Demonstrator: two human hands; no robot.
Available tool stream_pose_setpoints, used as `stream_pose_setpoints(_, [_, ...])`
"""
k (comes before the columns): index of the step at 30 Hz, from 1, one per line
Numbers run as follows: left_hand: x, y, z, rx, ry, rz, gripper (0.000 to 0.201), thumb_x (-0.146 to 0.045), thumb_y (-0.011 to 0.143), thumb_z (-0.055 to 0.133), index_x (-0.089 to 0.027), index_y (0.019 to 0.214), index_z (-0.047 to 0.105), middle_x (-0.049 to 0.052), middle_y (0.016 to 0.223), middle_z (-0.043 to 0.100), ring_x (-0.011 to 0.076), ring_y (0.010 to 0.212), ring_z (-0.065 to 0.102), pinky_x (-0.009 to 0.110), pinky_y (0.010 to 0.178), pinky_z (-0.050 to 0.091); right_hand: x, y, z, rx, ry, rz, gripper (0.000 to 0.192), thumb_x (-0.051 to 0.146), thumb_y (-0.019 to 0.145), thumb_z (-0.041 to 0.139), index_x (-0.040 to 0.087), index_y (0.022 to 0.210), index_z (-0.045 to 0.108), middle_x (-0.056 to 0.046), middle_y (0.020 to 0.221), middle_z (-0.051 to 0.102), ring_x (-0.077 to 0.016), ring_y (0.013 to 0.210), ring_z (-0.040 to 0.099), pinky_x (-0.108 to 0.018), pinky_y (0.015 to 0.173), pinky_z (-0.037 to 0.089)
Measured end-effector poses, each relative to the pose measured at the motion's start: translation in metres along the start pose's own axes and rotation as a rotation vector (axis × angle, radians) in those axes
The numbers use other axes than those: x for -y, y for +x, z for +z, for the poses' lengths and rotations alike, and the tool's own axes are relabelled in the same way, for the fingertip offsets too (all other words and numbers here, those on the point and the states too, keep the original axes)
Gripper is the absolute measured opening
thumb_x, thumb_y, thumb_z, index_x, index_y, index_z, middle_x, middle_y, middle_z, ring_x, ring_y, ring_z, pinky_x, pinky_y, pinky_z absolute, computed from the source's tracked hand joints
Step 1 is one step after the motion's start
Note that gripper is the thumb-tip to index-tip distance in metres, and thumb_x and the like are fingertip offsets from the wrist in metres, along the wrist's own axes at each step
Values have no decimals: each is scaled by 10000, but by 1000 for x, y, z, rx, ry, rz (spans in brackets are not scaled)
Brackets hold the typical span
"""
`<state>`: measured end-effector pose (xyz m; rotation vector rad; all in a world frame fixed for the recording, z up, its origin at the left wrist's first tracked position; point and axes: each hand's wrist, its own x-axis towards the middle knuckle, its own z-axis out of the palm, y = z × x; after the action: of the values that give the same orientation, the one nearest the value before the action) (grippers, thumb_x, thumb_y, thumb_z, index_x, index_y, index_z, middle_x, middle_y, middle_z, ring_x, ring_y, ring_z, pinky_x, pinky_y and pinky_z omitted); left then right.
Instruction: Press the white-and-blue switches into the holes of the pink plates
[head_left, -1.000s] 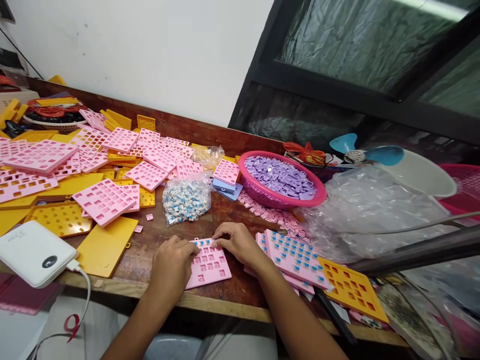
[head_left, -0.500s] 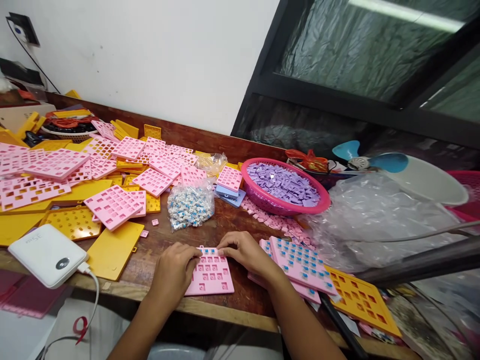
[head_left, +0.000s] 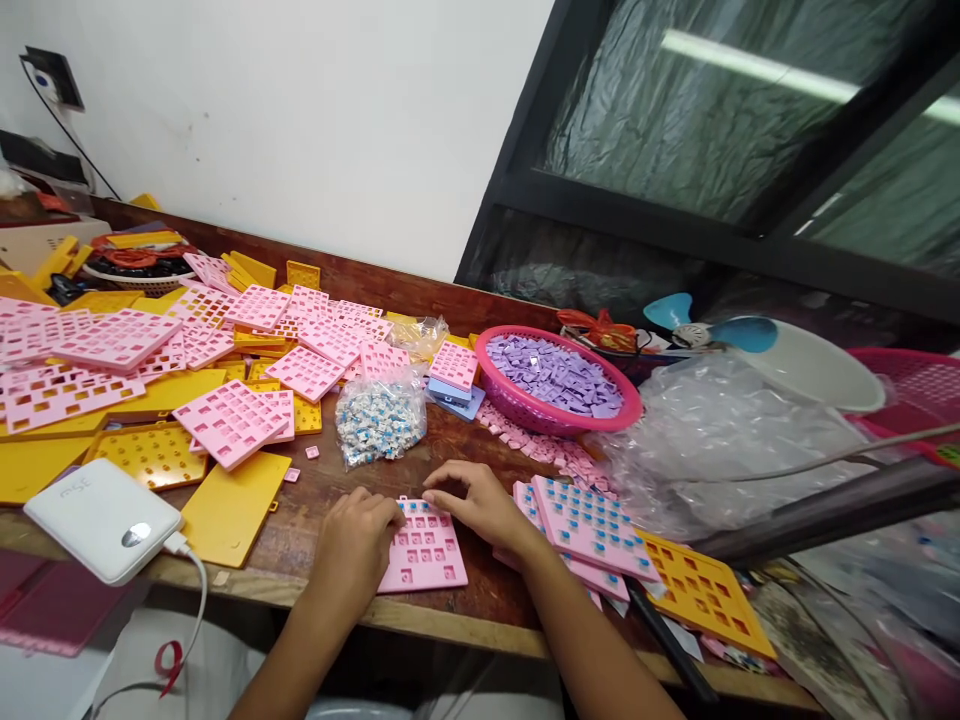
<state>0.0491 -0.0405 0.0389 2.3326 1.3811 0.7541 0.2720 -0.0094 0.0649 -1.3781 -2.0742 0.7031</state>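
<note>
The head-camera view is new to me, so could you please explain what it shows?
No machine here: these are a person's bare hands, seen from a camera worn on the head, looking forward and down. The left hand is at the left side of a pink panel, the right hand at its far edge; whether either pinches something small is hidden. The panel lies on a wooden table, with blue-topped pieces in its far row. Beyond it are a clear bag of small parts and a pink basket of purple pieces. Leftward lie pink plates, yellow plates and a white device; to the right, stacked panels studded with blue.
</note>
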Motion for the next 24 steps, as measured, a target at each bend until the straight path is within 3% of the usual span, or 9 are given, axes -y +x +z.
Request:
stream_pose_setpoints(5, [12,-3,-8,1,-173,17,201,-103,936,562,-214,983,723,50,970,743,229,933,638,348,825,463,7,31,26,-125,-101,-25,149,280,938,653,194,1005,754,-64,987,774,-209,889,697,-304,819,511])
stream_pose_setpoints(8, [16,-3,-13,-30,-134,22,220,-81,916,565,-220,944,733,52,938,746,240,940,634,361,828,454,7,57,35,-112,-239,-6,161,273,932,672,200,1050,754,-67,1038,778,-218,939,702,-306,845,503])
stream_pose_setpoints(12, [18,-3,-15,-56,-71,-2,185,-83,869,615,-233,861,722,38,884,741,243,903,627,376,814,430,8,76,41,-26,-437,8,95,254,908,710,214,965,775,-45,1007,773,-210,949,690,-289,845,483])
stream_pose_setpoints(19, [18,-4,-20,-30,-149,-49,163,-107,870,624,-239,864,718,28,904,737,233,902,637,359,812,435,14,68,42,-12,-514,-29,127,245,944,651,223,992,767,-68,1007,730,-224,961,661,-290,816,455])
stream_pose_setpoints(24, [22,-5,-23,-4,-262,-26,137,-209,930,596,-236,973,724,38,982,740,229,931,641,360,842,461,9,48,21,-22,-431,-49,80,233,910,692,221,957,756,-43,1006,733,-201,940,666,-273,808,452])
